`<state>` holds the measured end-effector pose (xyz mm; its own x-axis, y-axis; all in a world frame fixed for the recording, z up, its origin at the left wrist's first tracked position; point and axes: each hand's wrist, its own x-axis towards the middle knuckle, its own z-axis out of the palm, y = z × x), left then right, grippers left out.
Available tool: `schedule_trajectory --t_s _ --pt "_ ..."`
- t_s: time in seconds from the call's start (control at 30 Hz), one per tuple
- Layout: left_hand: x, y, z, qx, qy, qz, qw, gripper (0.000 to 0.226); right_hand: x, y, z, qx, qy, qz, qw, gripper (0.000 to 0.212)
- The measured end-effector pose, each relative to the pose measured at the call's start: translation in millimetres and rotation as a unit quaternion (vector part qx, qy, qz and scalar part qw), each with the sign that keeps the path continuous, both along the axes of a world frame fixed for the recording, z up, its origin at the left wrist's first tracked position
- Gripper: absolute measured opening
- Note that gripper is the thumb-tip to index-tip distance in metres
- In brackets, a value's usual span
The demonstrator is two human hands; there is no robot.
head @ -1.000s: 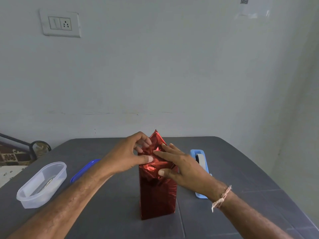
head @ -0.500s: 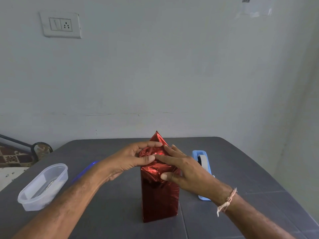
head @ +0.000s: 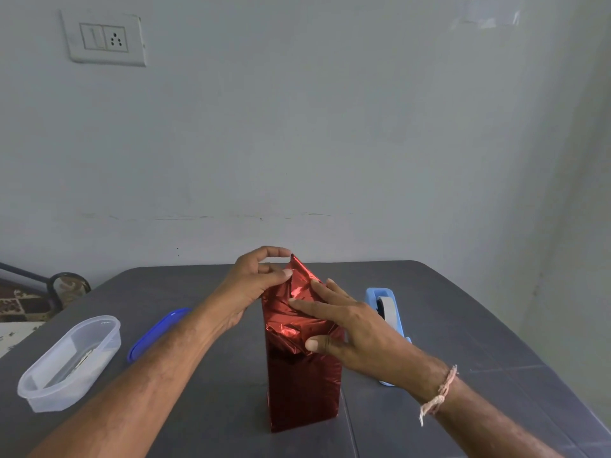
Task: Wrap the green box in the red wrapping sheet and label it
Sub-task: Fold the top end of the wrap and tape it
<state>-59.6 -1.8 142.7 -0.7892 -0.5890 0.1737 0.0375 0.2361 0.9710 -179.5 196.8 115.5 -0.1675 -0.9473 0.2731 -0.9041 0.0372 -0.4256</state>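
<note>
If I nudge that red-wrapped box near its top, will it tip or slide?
Probably tips: the wrapped box stands tall on a narrow base. The glossy red wrapping sheet looks slick, so a low push may slide it across the table. Its crumpled top folds look springy and may reopen.

Wrap (head: pixel 302 385): glossy red foil, creased. Table (head: pixel 446 424): matt grey. Tub (head: pixel 69 361): translucent plastic. Dispenser (head: pixel 385 309): smooth blue plastic.
</note>
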Motion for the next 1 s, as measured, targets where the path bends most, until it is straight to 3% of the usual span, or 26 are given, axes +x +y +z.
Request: schedule_trajectory --t_s 0.2,0.33,0.43,0.53,0.6,0.8,1.0 --pt "-6.1 -8.1 11.0 -0.026 -0.025 -0.006 0.999 0.030 -1.1 -0.9 -0.6 0.000 0.000 -0.001 1.000 0.066" --pt "-12.1 -9.5 4.6 0.059 -0.038 0.015 0.997 0.030 -0.3 -1.2 -0.2 -0.002 -0.007 0.002 1.000 0.066" --pt "-14.0 -2.3 -0.6 0.118 0.015 0.047 0.992 0.026 -0.6 -0.3 0.6 -0.004 -0.011 0.003 1.000 0.065" --pt "-2.2 10.0 -3.3 0.019 0.078 0.056 0.995 0.013 -1.3 0.3 -0.1 -0.001 -0.010 0.006 1.000 0.065" --pt "8.0 16.4 -9.9 -0.049 0.064 0.019 0.997 0.008 -1.9 -0.3 -1.2 -0.002 -0.010 0.008 1.000 0.066" --pt "24.2 27.3 -25.3 -0.094 -0.020 -0.049 0.994 0.028 -1.1 0.5 -2.1 -0.002 -0.006 0.013 1.000 0.068" --pt "30.1 28.3 -23.5 -0.103 -0.062 -0.095 0.988 0.067 -2.9 -0.1 -3.1 -0.008 -0.007 0.013 1.000 0.068"
